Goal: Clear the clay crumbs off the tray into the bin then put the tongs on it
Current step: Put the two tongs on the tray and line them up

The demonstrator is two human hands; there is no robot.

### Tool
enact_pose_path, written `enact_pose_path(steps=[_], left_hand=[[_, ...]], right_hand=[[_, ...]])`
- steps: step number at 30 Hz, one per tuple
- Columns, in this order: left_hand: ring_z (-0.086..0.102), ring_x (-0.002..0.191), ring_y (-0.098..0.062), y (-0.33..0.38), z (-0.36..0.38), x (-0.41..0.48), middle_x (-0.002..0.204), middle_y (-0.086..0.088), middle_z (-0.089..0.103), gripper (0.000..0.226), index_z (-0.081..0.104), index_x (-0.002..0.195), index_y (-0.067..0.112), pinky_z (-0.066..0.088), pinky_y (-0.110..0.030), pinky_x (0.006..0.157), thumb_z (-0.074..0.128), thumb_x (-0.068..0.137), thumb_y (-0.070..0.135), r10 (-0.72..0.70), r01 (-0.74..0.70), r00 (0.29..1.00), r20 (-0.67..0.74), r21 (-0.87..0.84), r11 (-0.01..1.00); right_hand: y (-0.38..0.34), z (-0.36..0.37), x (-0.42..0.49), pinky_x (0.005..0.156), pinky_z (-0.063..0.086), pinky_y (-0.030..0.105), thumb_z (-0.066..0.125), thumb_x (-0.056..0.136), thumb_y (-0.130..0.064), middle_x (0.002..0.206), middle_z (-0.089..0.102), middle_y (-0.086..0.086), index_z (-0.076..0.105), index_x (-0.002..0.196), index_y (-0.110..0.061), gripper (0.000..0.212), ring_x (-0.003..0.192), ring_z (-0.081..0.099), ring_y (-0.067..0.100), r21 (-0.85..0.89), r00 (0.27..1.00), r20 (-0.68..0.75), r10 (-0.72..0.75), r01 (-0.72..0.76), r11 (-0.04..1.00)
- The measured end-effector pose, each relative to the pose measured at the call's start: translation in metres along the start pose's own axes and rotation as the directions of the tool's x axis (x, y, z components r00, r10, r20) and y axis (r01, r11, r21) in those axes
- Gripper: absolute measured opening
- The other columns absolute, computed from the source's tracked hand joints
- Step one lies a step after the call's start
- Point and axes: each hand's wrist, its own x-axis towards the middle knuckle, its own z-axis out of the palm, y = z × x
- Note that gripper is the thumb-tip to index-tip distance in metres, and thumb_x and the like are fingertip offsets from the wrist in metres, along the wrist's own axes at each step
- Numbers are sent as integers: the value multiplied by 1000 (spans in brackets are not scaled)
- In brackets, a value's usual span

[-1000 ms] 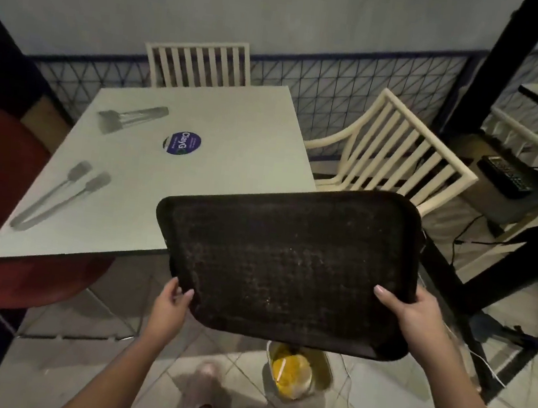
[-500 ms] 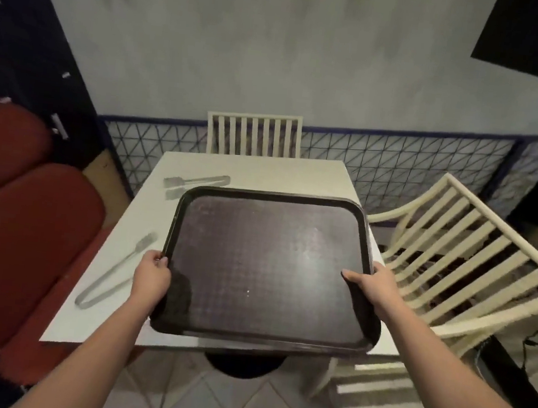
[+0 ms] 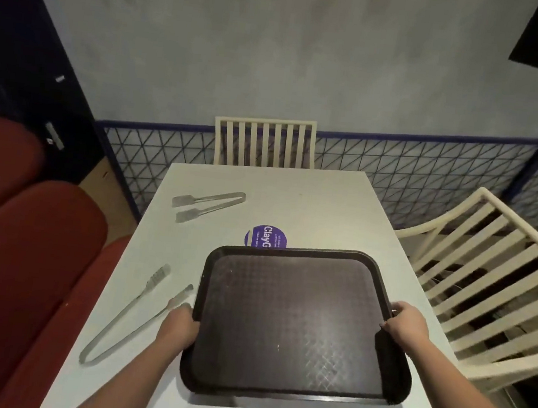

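We find bare table [image 3: 324, 206] in the upper centre, open to a reach. The tray [image 3: 291, 323] fills the lower centre; long tongs [image 3: 151, 286] lie just left of it, short tongs [image 3: 183, 200] upper left, a purple disc [image 3: 265, 238] at its far rim.

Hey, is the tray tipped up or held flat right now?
Flat, face up: the tray shows its whole inner surface over the table, the left hand and right hand gripping opposite rims.
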Motion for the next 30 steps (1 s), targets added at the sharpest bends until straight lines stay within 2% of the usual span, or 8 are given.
enact_pose_path(steps=[4,7,12,17,22,26,30], left_hand=[[56,86,-25,3,7,2,89,-6,53,15,45,84,12,40,-28,69,56,87,22,3,-10,999,54,133,991],[55,86,-24,6,14,7,88,-5,51,22,40,73,17,39,-28,69,56,88,22,-5,-5,998,65,154,988],[61,100,-27,14,19,16,103,-11,61,12,45,86,13,39,-28,70,55,87,19,-41,30,997,58,183,983],[61,101,-28,18,29,20,110,-13,62,12,44,87,12,43,-29,73,55,87,18,-71,61,996,49,177,982],[60,101,-28,20,31,23,110,-14,62,9,46,89,12,41,-29,71,53,88,18,-93,87,995,28,168,982],[61,98,-28,20,31,20,108,-13,63,13,51,93,11,45,-29,74,55,87,22,-114,109,993,33,131,985],[62,95,-26,18,26,19,105,-10,66,19,52,88,15,49,-31,80,57,88,33,-148,146,989,22,82,986]], right_hand=[[6,2,12,73,45,30,74,69,-3,103,69,13,67,105,-9,37,94,62,31,-84,1000,0,19,-19,996],[8,1,24,71,45,30,71,68,-1,96,70,11,68,102,-11,36,89,63,29,-78,999,16,39,-38,996],[1,1,39,68,45,30,69,68,-2,86,68,7,66,102,-13,36,82,62,27,-121,998,52,28,-22,992],[8,8,43,69,46,31,67,70,-1,97,69,11,65,107,-10,38,86,62,29,-164,998,60,-17,27,986],[12,16,41,69,43,31,66,75,-6,102,68,15,62,108,-7,33,78,54,24,-99,998,44,-48,52,994],[12,19,40,72,45,34,64,77,-11,105,66,18,59,113,-7,37,89,61,34,-88,997,39,-67,70,994],[7,24,36,85,47,44,62,78,-17,116,54,21,50,128,-10,51,103,55,39,-242,992,-37,-117,105,965]])
